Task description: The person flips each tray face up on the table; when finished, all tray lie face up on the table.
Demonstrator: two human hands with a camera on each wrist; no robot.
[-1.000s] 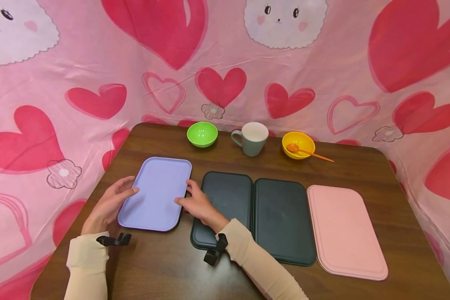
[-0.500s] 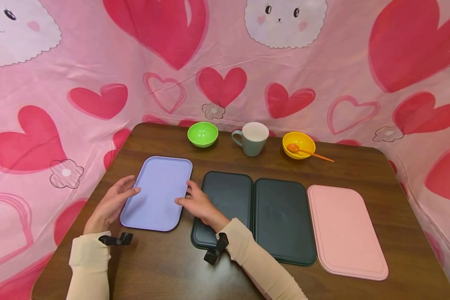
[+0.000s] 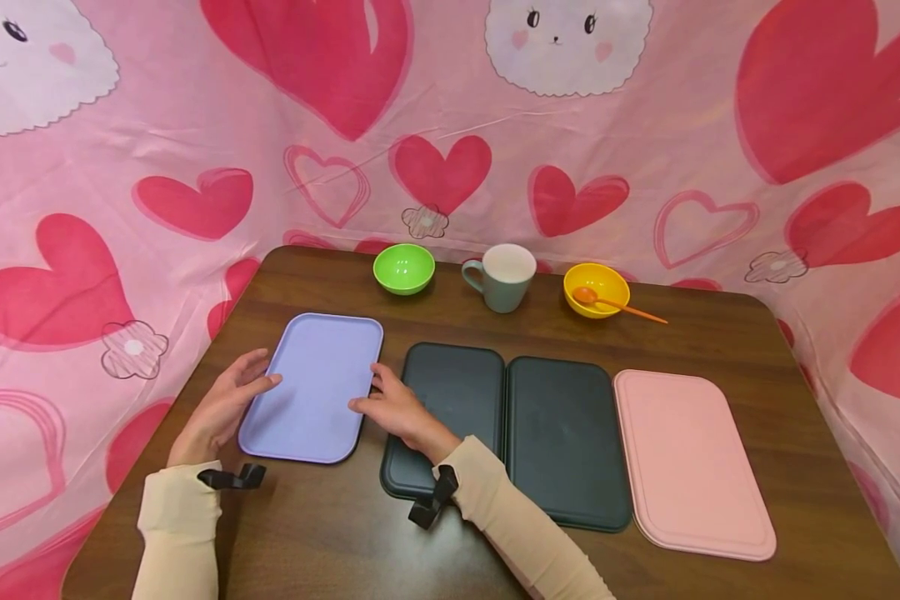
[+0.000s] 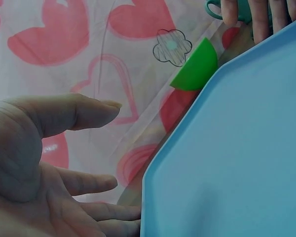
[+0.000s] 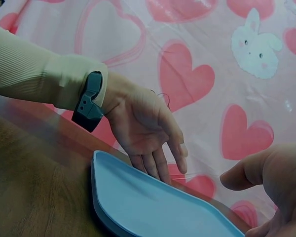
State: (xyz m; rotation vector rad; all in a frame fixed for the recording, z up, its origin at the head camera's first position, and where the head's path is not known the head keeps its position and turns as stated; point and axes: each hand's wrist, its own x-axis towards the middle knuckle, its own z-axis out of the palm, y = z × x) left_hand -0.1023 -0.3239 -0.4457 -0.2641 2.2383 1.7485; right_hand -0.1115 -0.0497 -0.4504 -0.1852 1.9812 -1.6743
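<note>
A lavender rectangular tray [image 3: 312, 389], which looks pale blue in the wrist views, lies on the left part of the table. On its left side is my left hand [image 3: 223, 402], thumb spread well apart from the fingers. In the left wrist view the lower fingertips [image 4: 130, 213] meet the tray's rim, and nothing is pinched. My right hand [image 3: 403, 410] stands at the opposite long side, its fingers at the edge and its thumb over the rim. A right wrist view of the tray [image 5: 153, 197] shows a second edge beneath its rim.
Two dark trays [image 3: 461, 392] lie side by side right of the lavender one, the nearer under my right forearm. Farther right is a pink tray [image 3: 693, 462]. Along the back stand a green bowl [image 3: 404, 271], a grey-green mug [image 3: 501, 283] and a yellow bowl [image 3: 594, 308] holding an orange spoon [image 3: 630, 311].
My left hand and the lavender tray's near left corner have shifted very slightly to the right since a second ago. The right hand has barely moved.
</note>
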